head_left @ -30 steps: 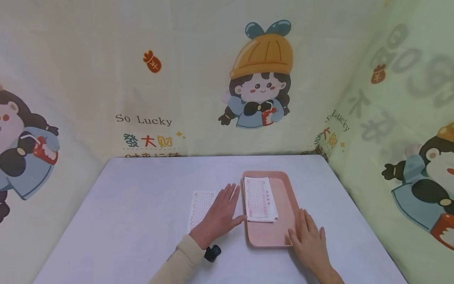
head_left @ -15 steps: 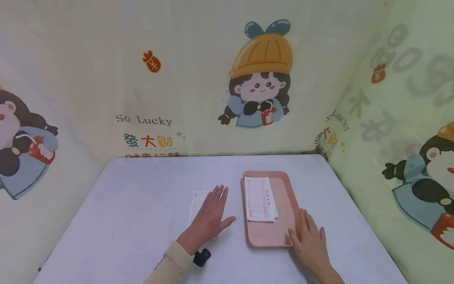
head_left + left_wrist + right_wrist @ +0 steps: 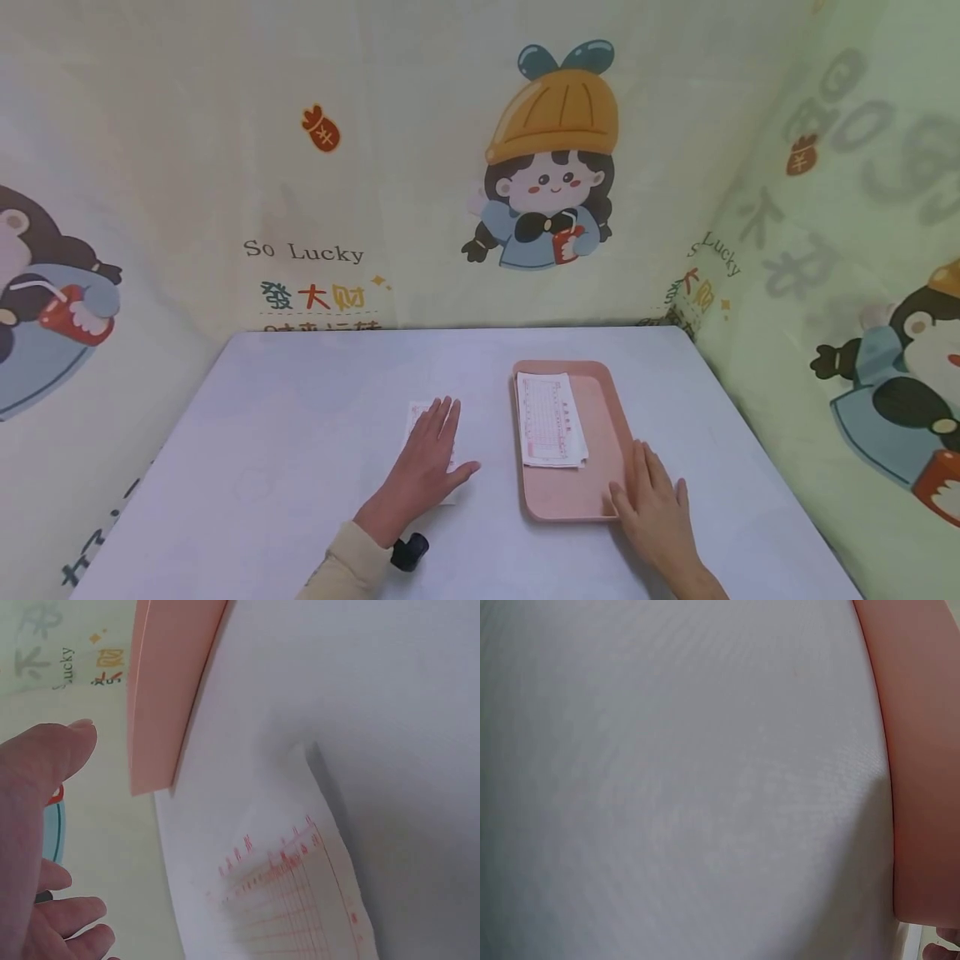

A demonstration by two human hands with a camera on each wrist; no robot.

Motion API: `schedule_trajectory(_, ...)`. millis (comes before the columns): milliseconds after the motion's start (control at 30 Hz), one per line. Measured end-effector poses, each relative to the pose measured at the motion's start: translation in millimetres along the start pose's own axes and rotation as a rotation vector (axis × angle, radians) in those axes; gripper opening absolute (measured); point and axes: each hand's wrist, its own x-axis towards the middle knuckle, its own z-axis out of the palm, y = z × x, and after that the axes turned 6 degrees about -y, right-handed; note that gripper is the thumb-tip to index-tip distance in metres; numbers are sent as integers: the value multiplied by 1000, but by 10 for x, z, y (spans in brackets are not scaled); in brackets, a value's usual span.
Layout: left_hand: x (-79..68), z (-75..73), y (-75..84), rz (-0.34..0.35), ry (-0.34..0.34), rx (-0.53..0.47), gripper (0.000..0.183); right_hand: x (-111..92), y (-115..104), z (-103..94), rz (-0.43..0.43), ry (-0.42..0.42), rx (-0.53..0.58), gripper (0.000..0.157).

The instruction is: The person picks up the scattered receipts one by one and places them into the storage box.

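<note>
My left hand point(image 3: 420, 471) is spread over a printed paper form point(image 3: 416, 412) on the table and hides most of it. In the left wrist view that form point(image 3: 285, 915) has red lines and one raised edge; the thumb and fingers hold nothing. Right of it lies a pink tray point(image 3: 606, 467) with a small stack of similar red-printed forms point(image 3: 546, 421) along its left side. With fairly straight fingers, my right hand point(image 3: 660, 517) rests at the tray's near right side, the thumb over the rim. The right wrist view mostly shows table and tray wall point(image 3: 922, 765).
A white table point(image 3: 300, 417) carries all of this. Cloth walls with cartoon prints point(image 3: 551, 200) stand behind it and on both sides. A small black device point(image 3: 409, 552) is worn at my left wrist.
My left hand has moved left, away from the tray's left edge, and now covers more of the single form. The right hand and the tray have stayed put.
</note>
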Motion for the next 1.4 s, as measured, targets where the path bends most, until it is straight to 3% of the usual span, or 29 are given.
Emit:
schedule_trajectory(467, -151, 72, -116, -4, 15, 11, 92, -6, 14, 5, 11, -4, -8, 79)
schedule_trajectory(733, -223, 149, -170, -62, -63, -76, 95, -11, 18, 4, 2, 1, 3, 78)
schedule_trajectory(933, -265, 225, -221, -32, -54, -63, 101, -11, 9, 5, -22, 42, 8, 77)
schedule_trajectory(1167, -286, 269, -268, -56, -105, -85, 112, -10, 6, 12, -25, 49, 8, 77)
schedule_trajectory(1400, -301, 305, -288, -62, -114, -75, 108, -5, 8, 7, -27, 52, -2, 77)
